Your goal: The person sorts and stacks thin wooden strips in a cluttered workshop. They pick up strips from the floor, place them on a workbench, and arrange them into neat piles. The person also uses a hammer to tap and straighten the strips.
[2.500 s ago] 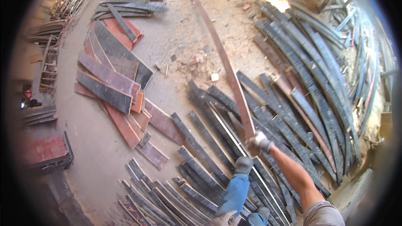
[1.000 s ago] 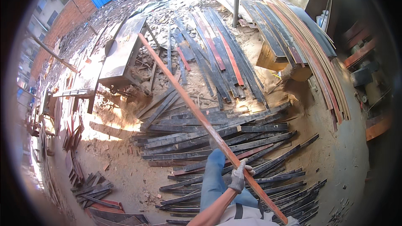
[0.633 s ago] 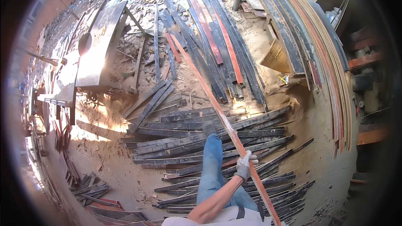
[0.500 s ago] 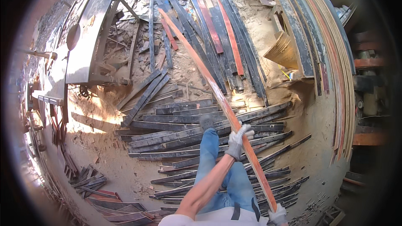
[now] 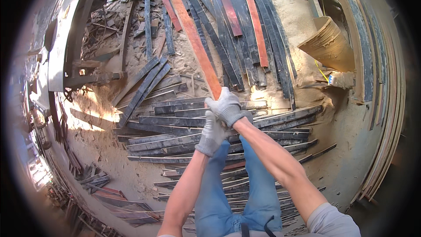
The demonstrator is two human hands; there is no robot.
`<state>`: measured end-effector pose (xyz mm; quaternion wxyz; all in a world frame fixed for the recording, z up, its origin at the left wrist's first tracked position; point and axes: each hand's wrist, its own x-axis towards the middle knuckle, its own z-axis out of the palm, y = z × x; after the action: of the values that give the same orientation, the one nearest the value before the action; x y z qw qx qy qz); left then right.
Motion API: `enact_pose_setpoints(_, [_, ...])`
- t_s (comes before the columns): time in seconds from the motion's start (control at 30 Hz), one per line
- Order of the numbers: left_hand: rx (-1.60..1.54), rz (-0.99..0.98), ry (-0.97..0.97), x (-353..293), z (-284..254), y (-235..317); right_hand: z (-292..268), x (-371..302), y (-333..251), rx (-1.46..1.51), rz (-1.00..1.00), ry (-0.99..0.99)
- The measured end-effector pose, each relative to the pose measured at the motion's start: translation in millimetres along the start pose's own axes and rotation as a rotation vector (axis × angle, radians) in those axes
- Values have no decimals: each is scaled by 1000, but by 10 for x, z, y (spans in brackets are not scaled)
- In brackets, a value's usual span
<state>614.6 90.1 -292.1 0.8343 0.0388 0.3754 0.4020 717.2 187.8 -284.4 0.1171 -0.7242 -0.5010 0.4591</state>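
Gloved left hand point(image 5: 211, 136) close beside right hand point(image 5: 226, 106)

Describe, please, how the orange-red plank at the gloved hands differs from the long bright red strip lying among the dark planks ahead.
The orange-red plank is held at its near end by the gloved right hand; the red strip lies among dark planks, with no hand on it. The orange-red plank looks wider and more orange; the red strip looks narrower and purer red. Both are long and reddish.

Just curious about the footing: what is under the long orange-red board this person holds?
Beside the board, dark strips and sandy, littered ground show. Whatever lies directly beneath is covered; the right hand hides the near part.
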Motion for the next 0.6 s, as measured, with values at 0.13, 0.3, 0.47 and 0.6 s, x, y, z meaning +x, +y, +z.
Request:
enact_pose_setpoints(0.13, [211, -11, 99, 746, -832, 192, 699, 784, 164, -33, -65, -27])
enact_pose_setpoints(0.3, [288, 8, 272, 1305, -2048, 43, 1134, 1653, 893, -347, -370, -528])
enact_pose_setpoints(0.47, [242, -42, 395, 1517, -3003, -141, 1212, 2674, 2106, -734, -9, 80])
enact_pose_setpoints(0.6, [208, 0, 286, 1920, -3419, -461, 1608, 3144, 2769, -777, 93, -26])
